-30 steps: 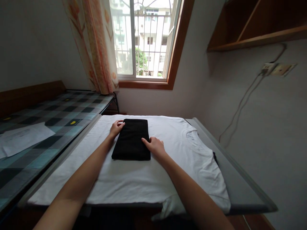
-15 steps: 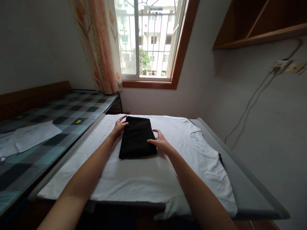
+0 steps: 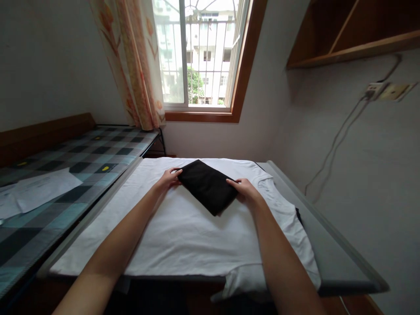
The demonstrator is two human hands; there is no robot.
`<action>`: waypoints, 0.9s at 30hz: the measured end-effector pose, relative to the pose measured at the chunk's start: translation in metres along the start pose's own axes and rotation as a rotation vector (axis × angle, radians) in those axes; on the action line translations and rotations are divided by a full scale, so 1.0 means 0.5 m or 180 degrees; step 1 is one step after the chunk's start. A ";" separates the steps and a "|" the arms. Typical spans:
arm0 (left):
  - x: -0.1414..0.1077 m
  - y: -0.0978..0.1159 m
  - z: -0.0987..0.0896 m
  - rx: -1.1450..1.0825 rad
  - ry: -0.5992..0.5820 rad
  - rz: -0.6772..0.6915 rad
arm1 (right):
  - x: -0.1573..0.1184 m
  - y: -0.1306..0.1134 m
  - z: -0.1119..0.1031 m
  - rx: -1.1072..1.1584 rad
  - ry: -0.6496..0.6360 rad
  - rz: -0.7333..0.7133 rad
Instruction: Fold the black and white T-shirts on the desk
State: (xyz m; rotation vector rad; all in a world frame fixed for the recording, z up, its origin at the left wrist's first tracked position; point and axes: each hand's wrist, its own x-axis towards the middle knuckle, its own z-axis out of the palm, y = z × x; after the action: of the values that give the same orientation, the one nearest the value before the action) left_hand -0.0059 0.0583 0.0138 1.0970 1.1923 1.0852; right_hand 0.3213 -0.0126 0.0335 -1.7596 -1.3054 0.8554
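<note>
A flat black folded cloth (image 3: 208,183), its garment kind not clear, is turned at an angle over the white T-shirt (image 3: 183,245). My left hand (image 3: 169,178) grips its left corner, thumb on top and fingers partly hidden beneath. At the opposite edge my right hand (image 3: 244,189) is closed on the right corner, thumb above. The near corner appears raised a little off the shirt. The T-shirt lies spread out, its collar to the right, one sleeve hanging over the table's near edge.
The shirt covers most of a grey table (image 3: 341,258). A checked mattress (image 3: 98,153) with white papers (image 3: 42,192) on it stands at the left. Beyond are a curtain (image 3: 138,65) and a barred window. Cables (image 3: 331,148) hang from a socket on the right wall.
The black folded cloth has turned counterclockwise and shifted right, lifting slightly. My left hand moved right with its corner; my right hand moved right and closed on the other corner.
</note>
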 end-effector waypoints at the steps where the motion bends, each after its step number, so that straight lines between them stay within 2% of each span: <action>1: 0.005 -0.006 0.002 0.0030 0.0113 0.0161 | -0.008 -0.004 -0.004 0.0169 -0.0129 0.0115; 4: 0.017 -0.022 0.009 0.0272 0.0474 0.0572 | -0.027 -0.009 -0.013 0.0539 -0.0418 0.0295; 7: 0.020 -0.026 0.015 0.0394 0.0667 0.0840 | -0.027 -0.010 -0.015 0.0678 -0.0540 0.0122; 9: 0.014 -0.019 0.018 0.0165 0.0690 0.0970 | -0.012 -0.010 -0.015 0.0692 -0.0300 -0.0170; 11: 0.004 -0.007 0.019 -0.0220 0.0587 0.1014 | 0.010 -0.008 -0.014 0.0863 0.0177 -0.0472; 13: -0.009 0.006 0.018 -0.0433 0.0336 0.0866 | 0.032 0.001 -0.013 0.1079 0.0673 -0.0551; 15: -0.022 0.015 0.015 -0.0184 -0.0020 0.0467 | 0.046 0.013 -0.013 0.0914 0.0969 -0.0375; 17: -0.033 0.020 0.012 0.0355 -0.0329 0.0022 | 0.049 0.024 -0.014 0.0266 0.1067 -0.0120; 19: -0.039 0.022 0.008 0.0854 -0.0416 -0.0080 | 0.041 0.026 -0.016 -0.0511 0.1086 0.0028; 21: -0.040 0.022 0.005 0.1127 -0.0344 0.0270 | 0.026 0.017 -0.019 -0.1078 0.1006 0.0149; 25: -0.030 0.014 0.006 0.1472 -0.0283 0.1294 | -0.005 -0.011 -0.018 -0.1625 0.0556 0.0301; 27: -0.025 0.002 0.012 0.1709 -0.0229 0.1533 | -0.014 -0.019 -0.012 -0.1797 0.0482 0.0284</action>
State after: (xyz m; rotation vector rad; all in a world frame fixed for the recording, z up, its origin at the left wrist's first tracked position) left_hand -0.0009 0.0457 0.0171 1.8953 1.2264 1.0917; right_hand 0.3206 -0.0187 0.0452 -2.2797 -1.4662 0.4027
